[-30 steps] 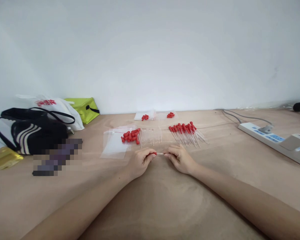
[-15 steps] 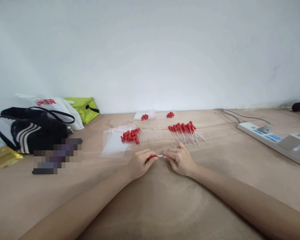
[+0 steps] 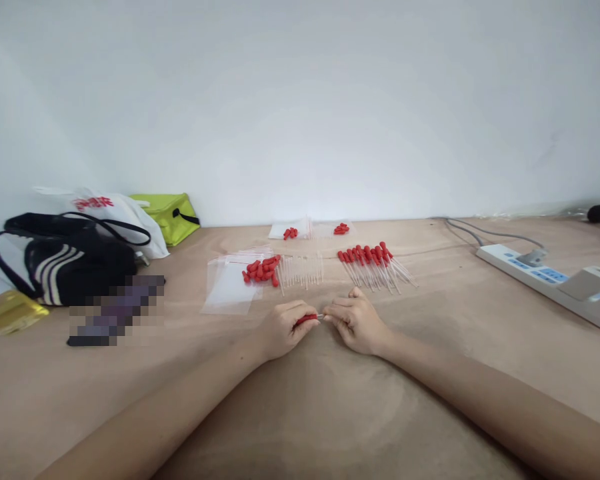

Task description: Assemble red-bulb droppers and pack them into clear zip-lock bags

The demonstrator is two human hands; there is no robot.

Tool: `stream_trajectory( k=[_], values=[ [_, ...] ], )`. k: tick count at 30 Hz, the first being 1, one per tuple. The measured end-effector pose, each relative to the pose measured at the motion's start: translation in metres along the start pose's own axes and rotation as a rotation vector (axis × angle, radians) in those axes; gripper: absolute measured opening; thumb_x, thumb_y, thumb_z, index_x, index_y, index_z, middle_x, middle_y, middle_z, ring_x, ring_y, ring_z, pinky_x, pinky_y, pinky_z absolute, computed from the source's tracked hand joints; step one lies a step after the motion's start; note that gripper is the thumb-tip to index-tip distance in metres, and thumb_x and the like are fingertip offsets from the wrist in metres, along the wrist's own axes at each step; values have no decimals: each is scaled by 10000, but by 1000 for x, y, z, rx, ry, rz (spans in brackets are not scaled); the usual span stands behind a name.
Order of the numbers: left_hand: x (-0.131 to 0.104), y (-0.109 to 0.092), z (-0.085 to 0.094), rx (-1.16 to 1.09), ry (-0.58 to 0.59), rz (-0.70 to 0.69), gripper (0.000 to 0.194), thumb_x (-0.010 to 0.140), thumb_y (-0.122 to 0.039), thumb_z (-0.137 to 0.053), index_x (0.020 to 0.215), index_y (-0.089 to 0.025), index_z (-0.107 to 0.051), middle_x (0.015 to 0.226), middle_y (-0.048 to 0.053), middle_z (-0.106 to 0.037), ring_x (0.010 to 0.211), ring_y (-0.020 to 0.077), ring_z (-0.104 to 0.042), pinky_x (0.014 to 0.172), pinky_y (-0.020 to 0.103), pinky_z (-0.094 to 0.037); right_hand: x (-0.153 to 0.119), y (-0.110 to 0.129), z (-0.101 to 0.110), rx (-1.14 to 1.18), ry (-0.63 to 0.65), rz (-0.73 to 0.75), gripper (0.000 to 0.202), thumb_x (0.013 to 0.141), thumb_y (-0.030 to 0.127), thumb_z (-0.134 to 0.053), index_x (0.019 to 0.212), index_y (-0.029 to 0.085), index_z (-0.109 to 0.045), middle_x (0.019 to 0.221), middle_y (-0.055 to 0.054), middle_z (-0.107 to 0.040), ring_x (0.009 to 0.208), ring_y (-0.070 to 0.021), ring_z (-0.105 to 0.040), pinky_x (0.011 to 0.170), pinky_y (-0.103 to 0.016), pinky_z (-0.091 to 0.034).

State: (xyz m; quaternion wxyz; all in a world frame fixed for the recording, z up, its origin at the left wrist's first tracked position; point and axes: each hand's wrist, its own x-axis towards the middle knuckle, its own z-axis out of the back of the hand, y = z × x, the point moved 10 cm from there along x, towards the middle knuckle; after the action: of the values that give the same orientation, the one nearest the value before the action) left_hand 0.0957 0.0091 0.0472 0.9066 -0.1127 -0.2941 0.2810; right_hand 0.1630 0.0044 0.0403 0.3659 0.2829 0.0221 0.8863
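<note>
A pale wall (image 3: 300, 107) rises behind a light brown table (image 3: 300, 413), meeting it along the far edge, with the near edge out of sight. In the head view, the left hand (image 3: 286, 330) pinches a red bulb (image 3: 307, 319) between thumb and fingers, its open end toward the right hand (image 3: 360, 323). The right fingers are drawn in narrow on a thin clear tube (image 3: 321, 317), of which only a short bit shows between the hands. Less of it shows than half a second ago, and the fingertips have closed up to near touching; the tube seems to sit deeper in the bulb, though the join is too small to be sure. Just beyond the hands lie a pile of red bulbs (image 3: 261, 269) partly over clear bags (image 3: 229, 287), a row of loose tubes (image 3: 300, 270) beside it, and to the right, a fan of bulb-topped tubes (image 3: 367, 257). These rows crowd the far side, while the widest room for moving lies between the forearms and rightward, up to the power strip (image 3: 521, 271). A black bag (image 3: 100, 267) bounds the left.
</note>
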Motion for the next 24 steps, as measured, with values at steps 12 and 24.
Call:
stream_trajectory(
  k=[12, 24],
  values=[
    [-4, 35, 22, 84, -147, 185, 427, 770, -279, -567, 1160, -168, -431, 971, 65, -558, 782, 156, -544, 717, 298, -452, 2, -35, 27, -288, -135, -177, 204, 797, 192, -423, 830, 180, -624, 782, -72, -611, 765, -188, -468, 665, -326, -212],
    [0, 31, 6, 83, 10, 134, 109, 798, -233, -497, 857, -174, -567, 851, 41, -575, 804, 165, -540, 736, 305, -433, -40, -166, 68, -344, -350, -936, 254, 758, 272, -418, 913, 218, -612, 807, -54, -653, 810, -226, -538, 721, -358, -238]
  ],
)
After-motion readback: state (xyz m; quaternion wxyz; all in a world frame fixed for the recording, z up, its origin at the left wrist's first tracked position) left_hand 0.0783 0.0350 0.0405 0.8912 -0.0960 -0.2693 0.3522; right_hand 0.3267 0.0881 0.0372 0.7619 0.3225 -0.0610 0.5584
